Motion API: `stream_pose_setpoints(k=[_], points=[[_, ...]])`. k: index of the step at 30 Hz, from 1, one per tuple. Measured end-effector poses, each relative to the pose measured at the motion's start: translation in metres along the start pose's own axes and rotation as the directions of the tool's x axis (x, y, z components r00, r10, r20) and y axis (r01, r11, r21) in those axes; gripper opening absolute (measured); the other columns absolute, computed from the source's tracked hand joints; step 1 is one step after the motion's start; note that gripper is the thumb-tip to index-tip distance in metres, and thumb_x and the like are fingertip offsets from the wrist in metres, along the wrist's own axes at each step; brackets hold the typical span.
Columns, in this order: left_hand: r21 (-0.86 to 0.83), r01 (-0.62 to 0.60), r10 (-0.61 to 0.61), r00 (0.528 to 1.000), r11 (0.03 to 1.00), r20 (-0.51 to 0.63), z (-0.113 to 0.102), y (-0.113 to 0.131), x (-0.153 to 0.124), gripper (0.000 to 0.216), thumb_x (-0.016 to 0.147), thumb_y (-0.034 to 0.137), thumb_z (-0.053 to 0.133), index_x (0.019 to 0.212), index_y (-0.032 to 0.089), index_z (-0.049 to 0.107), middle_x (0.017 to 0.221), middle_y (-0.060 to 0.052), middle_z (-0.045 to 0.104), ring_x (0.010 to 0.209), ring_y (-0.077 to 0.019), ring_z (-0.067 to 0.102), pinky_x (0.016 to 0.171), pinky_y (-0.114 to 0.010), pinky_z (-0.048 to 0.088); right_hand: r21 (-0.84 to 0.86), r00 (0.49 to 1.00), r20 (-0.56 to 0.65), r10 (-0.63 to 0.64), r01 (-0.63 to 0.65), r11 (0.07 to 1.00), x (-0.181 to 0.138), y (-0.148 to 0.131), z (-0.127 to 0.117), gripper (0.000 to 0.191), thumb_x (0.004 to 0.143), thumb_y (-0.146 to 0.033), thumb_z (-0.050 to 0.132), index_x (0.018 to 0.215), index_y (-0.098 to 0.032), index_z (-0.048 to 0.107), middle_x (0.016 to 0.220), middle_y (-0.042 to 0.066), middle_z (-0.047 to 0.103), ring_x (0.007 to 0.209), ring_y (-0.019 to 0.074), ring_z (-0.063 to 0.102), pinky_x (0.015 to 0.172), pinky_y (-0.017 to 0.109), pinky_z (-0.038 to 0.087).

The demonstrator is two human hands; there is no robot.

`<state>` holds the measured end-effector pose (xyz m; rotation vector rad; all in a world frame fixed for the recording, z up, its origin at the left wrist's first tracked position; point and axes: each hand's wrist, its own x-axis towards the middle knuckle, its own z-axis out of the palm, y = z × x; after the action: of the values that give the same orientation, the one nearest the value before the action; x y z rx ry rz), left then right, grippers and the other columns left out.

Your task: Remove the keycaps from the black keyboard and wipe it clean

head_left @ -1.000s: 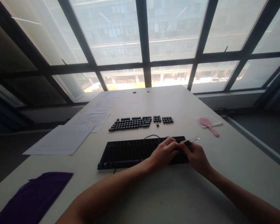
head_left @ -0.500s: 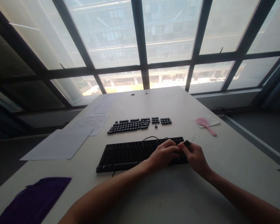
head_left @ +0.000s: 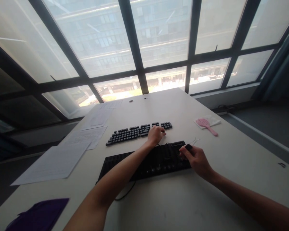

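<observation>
**Hands Split Between Keyboard and Loose Keycaps**

The pale desk (head_left: pixel 231 183) carried paper sheets (head_left: pixel 53 160) at the left and a black keyboard (head_left: pixel 146 162) nearer the front edge. Rows of loose keycaps (head_left: pixel 127 134) lay just beyond the keyboard. The left hand (head_left: pixel 156 134) rested on the right part of those rows, its grip curled downward; whether it pinched a cap could not be told. The right hand (head_left: pixel 196 158) sat at the keyboard's right end, its grip clamped on a wire keycap puller (head_left: pixel 191 145) whose loop jutted past the fingertips.

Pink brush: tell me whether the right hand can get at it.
Probably yes: bare table lies between the right hand and the pink brush, though that hand holds a small tool.
</observation>
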<state>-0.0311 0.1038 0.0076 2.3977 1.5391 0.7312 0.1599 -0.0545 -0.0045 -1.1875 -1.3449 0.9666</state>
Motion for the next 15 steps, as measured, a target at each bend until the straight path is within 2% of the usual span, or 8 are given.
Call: stream_pose_setpoints(k=[7,12,15], points=[[0.106,0.001,-0.003,1.0,0.994,0.012,0.006,-0.003,0.009,0.007,0.08,0.025,0.076,0.086,0.02,0.075,0.092,-0.008,0.071,0.102,-0.0262,0.059,0.088,-0.035,0.046,0.038,1.0,-0.002,0.029,-0.028,0.999,0.002,0.0,-0.007,0.037,0.089,-0.05,0.062,0.079,-0.015,0.067,0.071,0.006,0.068,0.064,0.0191,0.061,0.059,0.028,0.046],[0.119,0.01,-0.008,1.0,0.993,-0.014,-0.002,0.002,0.011,0.01,0.081,0.027,0.075,0.089,0.02,0.073,0.099,-0.007,0.069,0.105,-0.025,0.057,0.087,-0.034,0.046,0.018,1.0,-0.011,0.002,-0.001,1.0,0.006,-0.008,-0.015,0.036,0.089,-0.048,0.062,0.078,-0.015,0.067,0.069,0.005,0.066,0.063,0.0177,0.06,0.057,0.027,0.045],[0.098,0.005,0.0,0.999,0.995,-0.048,-0.01,0.014,0.003,0.01,0.084,0.03,0.071,0.088,0.02,0.072,0.098,-0.006,0.069,0.101,-0.0235,0.059,0.087,-0.033,0.047,-0.025,1.0,0.005,-0.022,0.023,0.999,0.013,-0.009,-0.022,0.031,0.088,-0.045,0.064,0.082,-0.015,0.067,0.067,0.003,0.064,0.06,0.0161,0.057,0.054,0.026,0.043]])
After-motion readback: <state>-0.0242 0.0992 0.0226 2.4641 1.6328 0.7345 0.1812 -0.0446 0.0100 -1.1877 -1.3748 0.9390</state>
